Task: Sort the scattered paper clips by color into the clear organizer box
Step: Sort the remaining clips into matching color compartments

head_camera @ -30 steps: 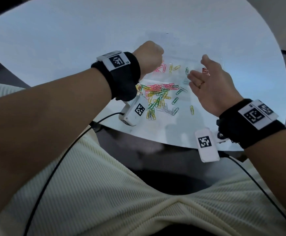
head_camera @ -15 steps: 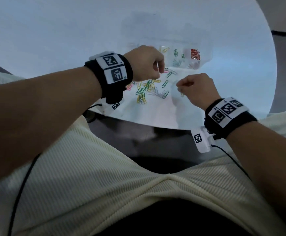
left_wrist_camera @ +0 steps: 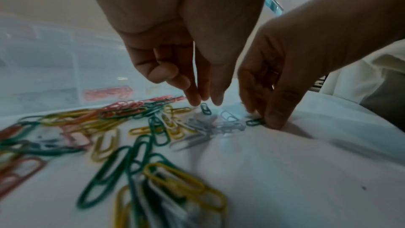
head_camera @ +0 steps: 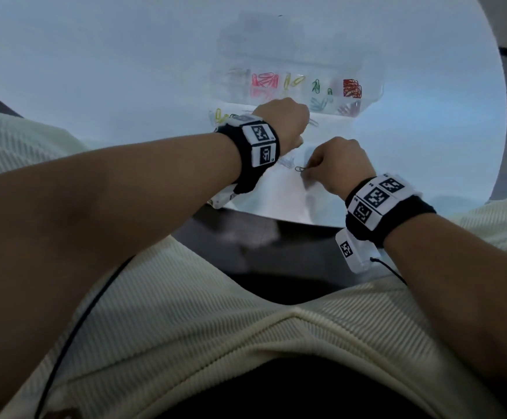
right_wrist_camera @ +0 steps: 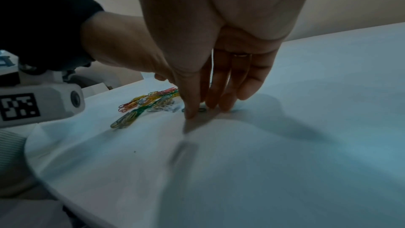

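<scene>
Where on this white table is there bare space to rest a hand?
Bare room: the white table left of the clear organizer box, and its near edge right of the right hand. Crowded: the heap of coloured paper clips between the box and both hands, under the left hand.

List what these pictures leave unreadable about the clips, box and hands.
- Loose clip pile: head view, mostly hidden behind the left hand.
- Organizer box: head view, clear walls washed out, dividers unreadable.
- Green clip: left wrist view, right hand covers its end; grip unclear.
- Nearest clips: left wrist view, blurred.
</scene>
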Motion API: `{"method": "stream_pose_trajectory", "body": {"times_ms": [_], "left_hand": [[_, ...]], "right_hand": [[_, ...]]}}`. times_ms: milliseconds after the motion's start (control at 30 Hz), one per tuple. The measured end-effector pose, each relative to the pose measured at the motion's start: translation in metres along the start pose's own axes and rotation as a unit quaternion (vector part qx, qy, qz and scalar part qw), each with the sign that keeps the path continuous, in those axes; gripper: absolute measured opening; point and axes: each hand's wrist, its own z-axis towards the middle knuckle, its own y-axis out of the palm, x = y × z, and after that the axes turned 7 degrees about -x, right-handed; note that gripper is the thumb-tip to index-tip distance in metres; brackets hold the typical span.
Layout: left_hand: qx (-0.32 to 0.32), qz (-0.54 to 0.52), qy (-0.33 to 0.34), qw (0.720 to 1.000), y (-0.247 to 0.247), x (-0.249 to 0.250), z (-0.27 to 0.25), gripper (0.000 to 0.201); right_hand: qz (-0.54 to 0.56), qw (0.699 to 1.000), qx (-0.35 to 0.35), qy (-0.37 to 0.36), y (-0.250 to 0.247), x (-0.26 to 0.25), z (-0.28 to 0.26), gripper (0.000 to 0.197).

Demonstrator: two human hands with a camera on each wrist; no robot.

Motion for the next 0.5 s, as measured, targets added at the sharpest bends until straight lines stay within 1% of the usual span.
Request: {"method": "stream_pose_trajectory", "body": {"times_ms": [33, 67, 100, 133, 200, 233, 300, 367, 433, 500], "left_hand": [[-0.015, 0.011, 0.008, 1.000, 0.002, 0.004, 0.003, 0.008], [-0.027, 0.022, 0.019, 0.999, 0.004, 0.007, 0.005, 0.014], [-0.039, 0.040, 0.024, 0.998, 0.005, 0.010, 0.008, 0.014], [-0.041, 0.046, 0.031, 0.998, 0.005, 0.012, 0.010, 0.009], [-0.045, 0.049, 0.024, 0.998, 0.005, 0.015, 0.014, 0.022], [-0.048, 0.039, 0.022, 0.998, 0.005, 0.016, 0.013, 0.026], [-0.048, 0.032, 0.025, 0.998, 0.005, 0.016, 0.011, 0.028], [-0.038, -0.010, 0.037, 0.999, 0.004, 0.011, 0.008, 0.026], [-0.026, -0.066, 0.042, 0.997, 0.000, 0.003, 0.003, 0.022], [-0.026, -0.133, 0.029, 0.990, -0.010, -0.008, -0.008, 0.021]], "right_hand": [[0.000, 1.000, 0.003, -0.003, 0.000, 0.000, 0.000, 0.009], [-0.003, 1.000, 0.007, -0.008, 0.001, 0.001, 0.000, 0.012], [-0.009, 1.000, 0.009, -0.010, 0.001, 0.001, 0.000, 0.015], [-0.019, 1.000, 0.009, -0.008, 0.002, 0.000, 0.001, 0.016], [-0.040, 0.999, 0.007, 0.004, 0.003, -0.002, 0.003, 0.015], [-0.049, 0.999, 0.006, 0.012, 0.004, -0.003, 0.004, 0.018], [-0.062, 0.998, -0.004, 0.026, 0.006, -0.005, 0.006, 0.031], [-0.075, 0.997, -0.013, 0.034, 0.010, -0.007, 0.008, 0.037], [-0.093, 0.995, -0.015, 0.035, 0.012, -0.006, 0.007, 0.038], [-0.109, 0.994, -0.001, 0.030, 0.014, -0.006, 0.005, 0.034]]}}
